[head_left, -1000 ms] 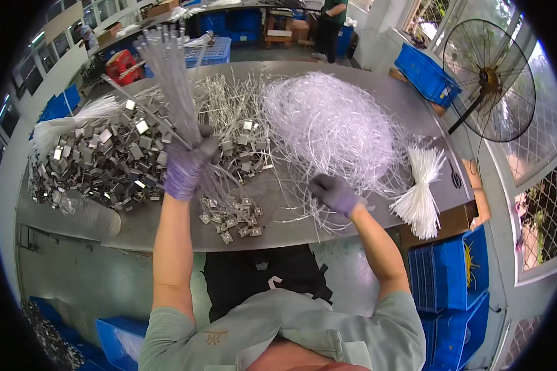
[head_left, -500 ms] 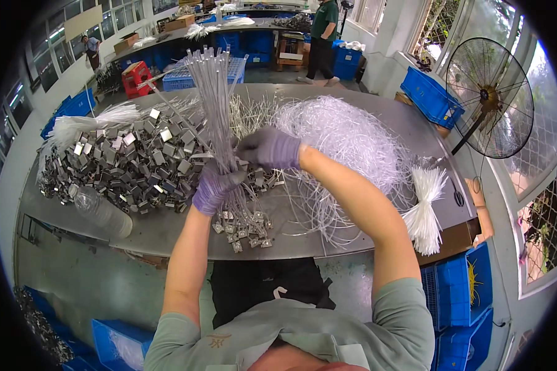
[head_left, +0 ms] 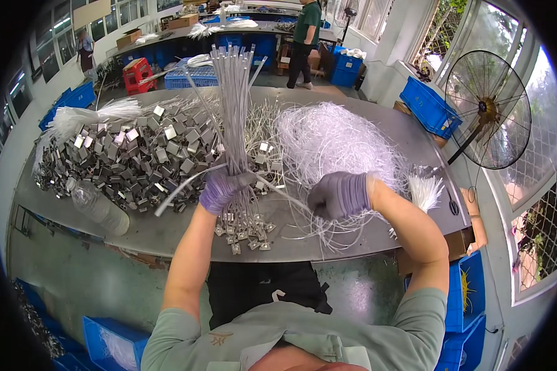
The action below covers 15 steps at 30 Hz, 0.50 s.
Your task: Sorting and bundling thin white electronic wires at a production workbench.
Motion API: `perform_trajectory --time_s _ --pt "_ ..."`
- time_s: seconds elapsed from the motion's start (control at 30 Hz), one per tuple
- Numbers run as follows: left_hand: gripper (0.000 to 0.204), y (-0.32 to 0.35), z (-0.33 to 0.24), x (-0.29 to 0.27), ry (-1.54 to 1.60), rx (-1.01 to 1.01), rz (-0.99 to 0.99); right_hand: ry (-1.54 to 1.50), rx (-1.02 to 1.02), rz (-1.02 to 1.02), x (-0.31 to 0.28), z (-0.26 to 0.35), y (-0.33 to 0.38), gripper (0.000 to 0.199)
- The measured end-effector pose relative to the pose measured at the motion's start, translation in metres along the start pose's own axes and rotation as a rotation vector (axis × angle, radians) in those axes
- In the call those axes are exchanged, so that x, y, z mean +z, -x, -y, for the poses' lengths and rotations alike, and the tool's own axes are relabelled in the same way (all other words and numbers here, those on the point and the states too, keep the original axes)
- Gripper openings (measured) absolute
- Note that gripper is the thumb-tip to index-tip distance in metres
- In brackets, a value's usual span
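Observation:
My left hand (head_left: 224, 190), in a purple glove, is closed round an upright bundle of clear tube-like strands (head_left: 232, 105). Small square metal ends (head_left: 241, 232) hang below that fist, near the table's front edge. To the right, my gloved right hand (head_left: 339, 196) is closed on one end of a pale strip (head_left: 281, 189), which runs taut to the bundle beside my left hand. On the bundle's other side a pale length (head_left: 182, 190) sticks out to the left; whether it is the same strip is hidden behind the bundle.
A heap of grey metal parts (head_left: 167, 148) covers the left of the table, with a clear plastic bottle (head_left: 99, 207) before it. Tangled clear strands (head_left: 340, 136) lie at right, near a white bundle (head_left: 425, 191). A fan (head_left: 486, 108) stands at far right; a person (head_left: 304, 37) is behind.
My right hand has moved away from the bundle, right and toward me, drawing the strip out. My left hand keeps its grip, and the bundle now stands straighter.

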<state>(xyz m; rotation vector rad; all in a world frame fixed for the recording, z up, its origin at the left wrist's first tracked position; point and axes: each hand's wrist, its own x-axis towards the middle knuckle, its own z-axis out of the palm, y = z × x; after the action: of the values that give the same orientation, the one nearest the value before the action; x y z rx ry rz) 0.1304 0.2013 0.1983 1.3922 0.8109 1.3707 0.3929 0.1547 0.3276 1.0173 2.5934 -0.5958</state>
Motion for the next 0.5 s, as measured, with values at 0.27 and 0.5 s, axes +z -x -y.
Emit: perform_trajectory --time_s 0.27,0.5 --pt "0.052 -0.019 0.095 -0.039 -0.626 -0.114 0.006 0.025 -0.547 -0.457 -0.035 0.100 -0.038 0.008" --pt "0.055 -0.008 0.092 -0.019 -0.450 0.201 -0.009 -0.001 -0.378 -0.624 -0.047 0.097 -0.120 0.016"
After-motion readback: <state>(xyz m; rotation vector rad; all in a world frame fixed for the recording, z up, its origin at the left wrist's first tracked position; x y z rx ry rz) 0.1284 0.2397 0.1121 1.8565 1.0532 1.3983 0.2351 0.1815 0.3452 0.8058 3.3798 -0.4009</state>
